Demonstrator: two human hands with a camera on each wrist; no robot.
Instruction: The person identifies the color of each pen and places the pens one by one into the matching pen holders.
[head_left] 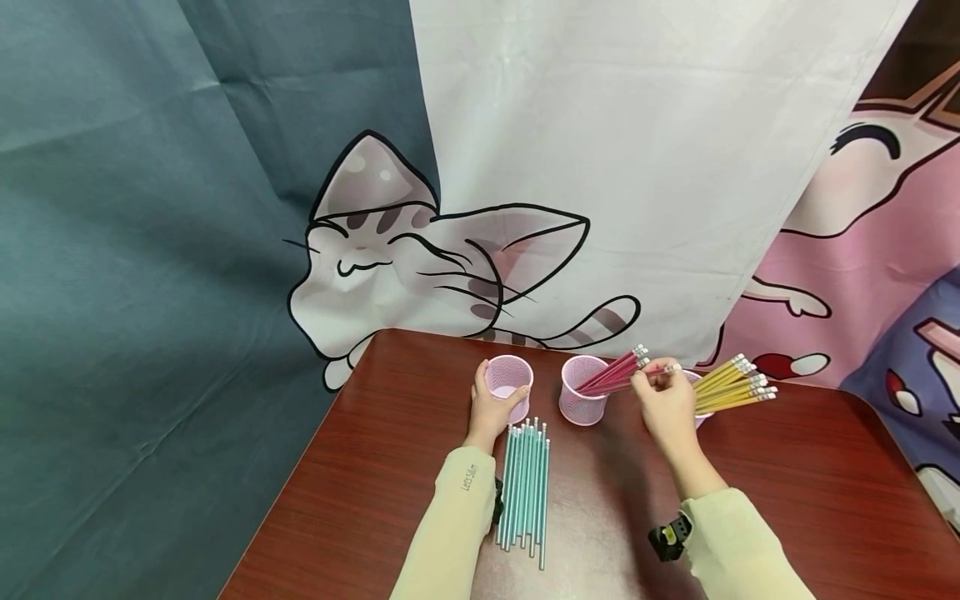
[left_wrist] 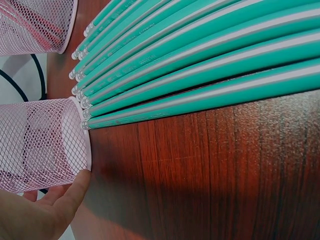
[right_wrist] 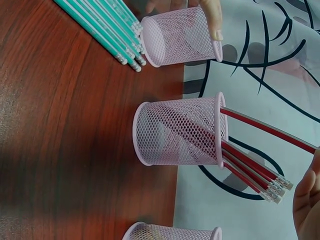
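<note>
My left hand [head_left: 491, 412] grips the left pink mesh pencil cup [head_left: 510, 369], with fingers round its side and over its rim. In the left wrist view, a fingertip reaches the lower edge of that cup [left_wrist: 42, 145]. My right hand [head_left: 670, 410] pinches a red pencil [right_wrist: 270, 129] near its eraser end, above and right of the middle mesh cup [head_left: 582, 408]. That pencil slants, its lower part inside the cup's rim. Several other red pencils [right_wrist: 250, 167] lean in the same cup, erasers up. Teal pencils [head_left: 522, 487] lie side by side in front of the left cup.
A third pink mesh cup [head_left: 701, 418], partly hidden behind my right hand, holds several yellow pencils [head_left: 731, 390] leaning right. All three cups stand near the back edge of the brown wooden table [head_left: 360, 500]. A cartoon-printed cloth [head_left: 600, 167] hangs behind it.
</note>
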